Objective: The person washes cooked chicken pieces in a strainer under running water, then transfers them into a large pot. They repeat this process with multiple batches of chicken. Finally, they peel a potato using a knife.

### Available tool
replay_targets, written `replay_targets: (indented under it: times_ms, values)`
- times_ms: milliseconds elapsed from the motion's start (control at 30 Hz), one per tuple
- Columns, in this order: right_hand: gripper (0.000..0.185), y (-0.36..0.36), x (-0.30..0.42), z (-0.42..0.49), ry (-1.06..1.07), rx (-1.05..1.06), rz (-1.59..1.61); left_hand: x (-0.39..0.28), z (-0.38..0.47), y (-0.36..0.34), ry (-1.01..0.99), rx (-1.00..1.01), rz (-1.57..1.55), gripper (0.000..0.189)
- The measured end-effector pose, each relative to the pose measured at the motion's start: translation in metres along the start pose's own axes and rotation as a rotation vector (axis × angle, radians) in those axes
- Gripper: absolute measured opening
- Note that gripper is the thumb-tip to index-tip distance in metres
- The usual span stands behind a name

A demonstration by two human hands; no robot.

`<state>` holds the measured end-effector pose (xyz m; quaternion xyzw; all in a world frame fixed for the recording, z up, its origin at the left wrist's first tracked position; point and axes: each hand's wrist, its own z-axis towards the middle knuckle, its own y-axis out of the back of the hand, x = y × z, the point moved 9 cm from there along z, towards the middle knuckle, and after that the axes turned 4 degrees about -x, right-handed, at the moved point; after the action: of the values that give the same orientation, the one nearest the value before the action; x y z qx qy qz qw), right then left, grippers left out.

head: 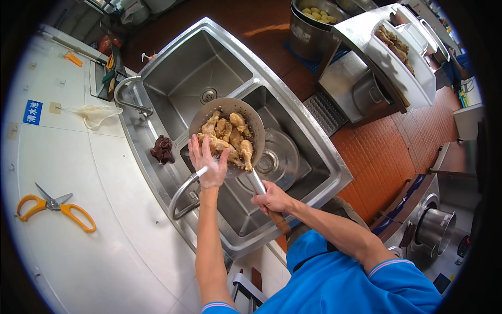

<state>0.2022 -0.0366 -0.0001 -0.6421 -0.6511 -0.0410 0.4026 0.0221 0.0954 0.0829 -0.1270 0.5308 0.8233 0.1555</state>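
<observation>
My right hand (274, 197) grips the handle (257, 182) of a large perforated metal strainer ladle (197, 117), held over the double steel sink (321, 172). Several cooked-looking chicken drumsticks (235, 137) lie in its bowl. Fingers spread, my left hand (210, 161) is at the ladle's near left edge, by the drumsticks; whether it touches them I cannot tell. From the curved faucet (182, 192) water runs onto the back of that hand. Below the ladle, a clear round bowl (288, 157) sits in the right basin, partly hidden.
A dark wadded cloth (162, 150) lies on the sink's rim. Another faucet (131, 84) curves beside the left basin. Orange-handled scissors (55, 206) hang on the white wall. A pot of potatoes (310, 35) and a white tray of meat (415, 78) stand beyond the sink.
</observation>
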Motion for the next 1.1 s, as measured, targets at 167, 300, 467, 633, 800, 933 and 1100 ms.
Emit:
replay_targets:
  times_ms: [167,300,467,633,800,933,1100]
  values:
    - [0.027,0.016,0.009,-0.027,0.084,0.008,-0.121,-0.018,-0.016,0.01,-0.015,-0.085,-0.072,0.097]
    - [0.026,0.046,0.002,-0.061,-0.151,0.109,-0.201,-0.035,-0.048,0.025,-0.02,-0.03,0.037,0.089]
    - [0.029,0.027,-0.012,-0.052,-0.272,0.284,-0.158,-0.003,-0.067,0.032,0.172,0.194,0.104,0.076]
    - [0.028,-0.026,-0.016,-0.018,-0.21,0.36,-0.088,0.027,-0.044,0.053,0.13,0.095,0.245,0.06]
    - [0.027,-0.062,0.003,0.009,-0.072,0.31,-0.137,0.009,-0.018,0.058,0.052,-0.042,0.391,0.079]
    - [0.027,-0.062,0.028,0.021,0.057,0.239,-0.179,0.0,-0.003,0.034,0.103,0.153,0.347,0.091]
    - [0.025,-0.031,0.042,0.008,0.054,0.15,-0.201,-0.033,0.014,0.028,-0.085,0.142,0.166,0.086]
